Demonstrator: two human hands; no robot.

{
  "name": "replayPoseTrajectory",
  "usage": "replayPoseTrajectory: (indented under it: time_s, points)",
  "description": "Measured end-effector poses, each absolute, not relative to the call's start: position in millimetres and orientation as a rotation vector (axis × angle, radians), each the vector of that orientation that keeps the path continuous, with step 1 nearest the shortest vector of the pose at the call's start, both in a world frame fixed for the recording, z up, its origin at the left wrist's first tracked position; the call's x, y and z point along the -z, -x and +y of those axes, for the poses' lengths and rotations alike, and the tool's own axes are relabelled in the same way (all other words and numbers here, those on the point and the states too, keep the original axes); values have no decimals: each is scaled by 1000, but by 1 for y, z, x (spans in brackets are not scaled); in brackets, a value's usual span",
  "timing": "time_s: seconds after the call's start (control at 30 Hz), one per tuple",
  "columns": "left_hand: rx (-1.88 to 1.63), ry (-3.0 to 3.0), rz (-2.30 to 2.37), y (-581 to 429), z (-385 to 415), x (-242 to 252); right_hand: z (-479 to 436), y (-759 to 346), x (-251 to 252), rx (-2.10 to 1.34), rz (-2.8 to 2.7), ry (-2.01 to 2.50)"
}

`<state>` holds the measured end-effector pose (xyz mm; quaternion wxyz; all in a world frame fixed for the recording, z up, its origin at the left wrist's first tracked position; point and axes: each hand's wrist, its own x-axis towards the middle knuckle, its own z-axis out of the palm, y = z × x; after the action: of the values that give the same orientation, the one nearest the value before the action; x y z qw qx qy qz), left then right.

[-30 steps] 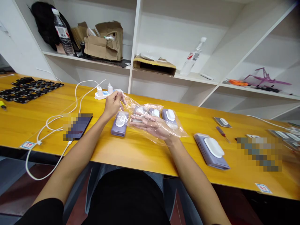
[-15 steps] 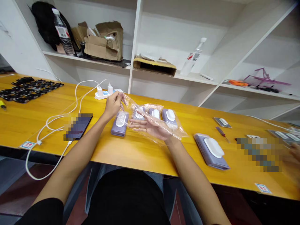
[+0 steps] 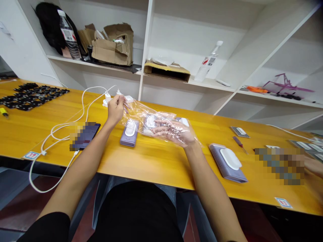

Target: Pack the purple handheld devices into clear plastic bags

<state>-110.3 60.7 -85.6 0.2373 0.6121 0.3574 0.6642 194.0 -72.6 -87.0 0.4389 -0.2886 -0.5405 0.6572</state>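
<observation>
My left hand [image 3: 116, 109] is closed in a pinch on one end of a clear plastic bag [image 3: 137, 109], stretched out above the table. My right hand [image 3: 175, 131] is open, fingers extended towards the left, with the film over it; I cannot tell whether it is inside the bag or behind it. Below lies a purple box-shaped device [image 3: 129, 138] with a white oval top. Behind the film are similar purple devices, one [image 3: 150, 121] near my right fingertips and another [image 3: 184, 121] partly covered by that hand.
Another purple device [image 3: 228, 163] lies to the right, beside a screwdriver [image 3: 239, 144]. A phone [image 3: 92, 134] with a white cable [image 3: 51, 134] lies left. Black parts [image 3: 32, 95] cover the far left. Shelves hold bottles [image 3: 208, 62] and a cardboard box [image 3: 113, 47]. A co-worker's hand [image 3: 314, 164] is at right.
My left hand has moved slightly left with the bag's end. My right hand has shifted right and a little up, further along the film. The co-worker's hand has moved left.
</observation>
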Motion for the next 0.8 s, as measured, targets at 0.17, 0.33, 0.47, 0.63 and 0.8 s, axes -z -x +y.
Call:
replayPoseTrajectory:
  time_s: [0.17, 0.33, 0.47, 0.63, 0.8]
  points:
    - [-2029, -1537, 1081, 123, 70, 83, -46, -211, 97, -1322, -913, 642]
    - [-2398, -1432, 1147, 126, 62, 75, -32, -215, 110, -1093, -589, 710]
    - [-2582, -1662, 968, 108, 41, 78, -42, -187, 111, -1299, -685, 666]
    - [-2404, -2382, 421, 66, 8, 90, -59, -160, 105, -1546, -695, 487]
    - [-2024, -2858, -69, 33, -18, 105, -59, -171, 101, -1531, -705, 394]
